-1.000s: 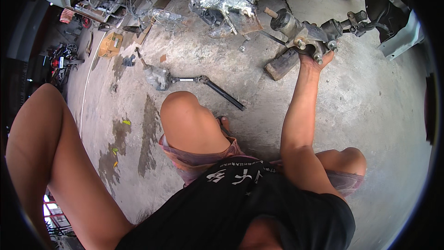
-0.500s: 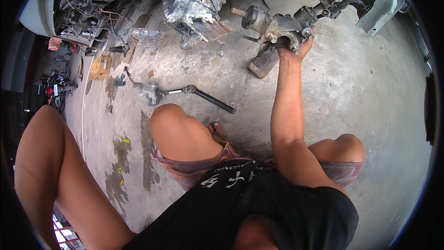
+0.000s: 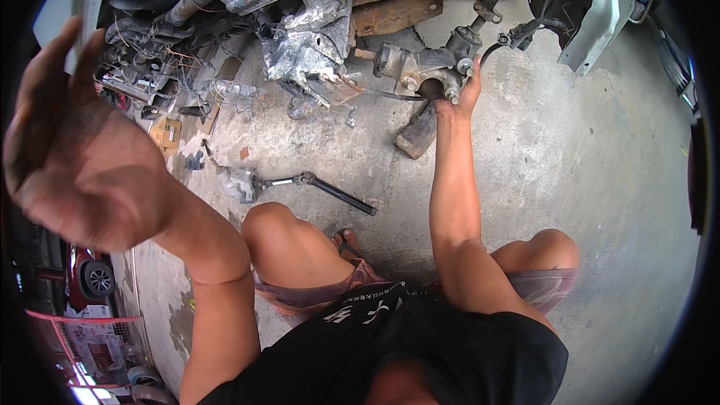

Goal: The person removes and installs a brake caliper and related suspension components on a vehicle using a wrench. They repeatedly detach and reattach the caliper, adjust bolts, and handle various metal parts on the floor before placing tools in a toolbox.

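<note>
A greasy cast-metal car part [image 3: 420,66] with several bolts sits low at the front of the vehicle. My right hand [image 3: 466,97] reaches out to its near right side, thumb and fingers closed around its edge by the bolt ends; some fingers are hidden behind the metal. Under and beside it lies a wooden block [image 3: 417,135]. My left hand [image 3: 94,172] is raised close to the camera at far left, palm showing, fingers apart, holding nothing. The fingers look dark with grime.
A shaft with a universal joint [image 3: 337,193] lies on the concrete floor before my knee. A dirty metal housing [image 3: 311,49] and loose wires [image 3: 176,67] hang at the vehicle's front. A pale metal bracket [image 3: 596,19] juts down on the right. A cardboard box [image 3: 165,133] stands leftward.
My left hand has come up into view at the left, where only the bent arm showed before. My right hand stays on the metal part. The view has shifted slightly.
</note>
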`<state>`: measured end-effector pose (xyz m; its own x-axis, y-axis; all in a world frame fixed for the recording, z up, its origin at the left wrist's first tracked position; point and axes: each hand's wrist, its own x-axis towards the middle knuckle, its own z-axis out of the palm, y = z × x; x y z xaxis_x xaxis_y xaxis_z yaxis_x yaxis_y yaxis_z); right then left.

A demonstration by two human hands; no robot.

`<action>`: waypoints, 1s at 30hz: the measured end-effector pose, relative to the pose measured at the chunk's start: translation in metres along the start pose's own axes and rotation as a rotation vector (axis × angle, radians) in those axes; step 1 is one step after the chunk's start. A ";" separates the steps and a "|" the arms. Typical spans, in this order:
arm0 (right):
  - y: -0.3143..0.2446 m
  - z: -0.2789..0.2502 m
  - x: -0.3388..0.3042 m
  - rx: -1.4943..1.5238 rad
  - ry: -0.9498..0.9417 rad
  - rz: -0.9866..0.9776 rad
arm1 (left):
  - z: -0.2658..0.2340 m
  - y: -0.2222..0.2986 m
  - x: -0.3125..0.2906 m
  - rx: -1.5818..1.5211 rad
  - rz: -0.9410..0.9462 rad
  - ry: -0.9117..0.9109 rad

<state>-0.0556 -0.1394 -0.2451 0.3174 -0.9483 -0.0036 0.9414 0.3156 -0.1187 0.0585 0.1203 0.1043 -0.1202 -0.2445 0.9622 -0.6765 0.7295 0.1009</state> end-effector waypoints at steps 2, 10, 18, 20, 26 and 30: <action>-0.010 -0.005 0.006 -0.049 -0.041 -0.026 | 0.046 -0.050 -0.073 0.280 -0.156 0.023; -0.032 -0.005 0.018 -0.138 -0.144 0.042 | 0.127 -0.023 -0.182 0.099 -0.349 -0.718; -0.034 -0.013 0.014 -0.191 -0.141 -0.050 | 0.172 -0.087 -0.266 -0.791 -1.757 -0.182; -0.027 -0.005 0.007 -0.197 -0.152 -0.086 | 0.174 -0.101 -0.267 -0.959 -1.773 -0.004; -0.027 0.015 -0.002 -0.195 -0.167 -0.122 | 0.214 -0.111 -0.258 -1.110 -1.621 0.237; -0.031 0.018 0.004 -0.290 -0.159 -0.114 | 0.227 -0.126 -0.253 -1.229 -1.643 0.559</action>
<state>-0.0819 -0.1522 -0.2235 0.2473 -0.9524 0.1781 0.9078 0.1635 -0.3863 0.0090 -0.0543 -0.2090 0.2702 -0.9368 -0.2223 0.8165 0.1006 0.5685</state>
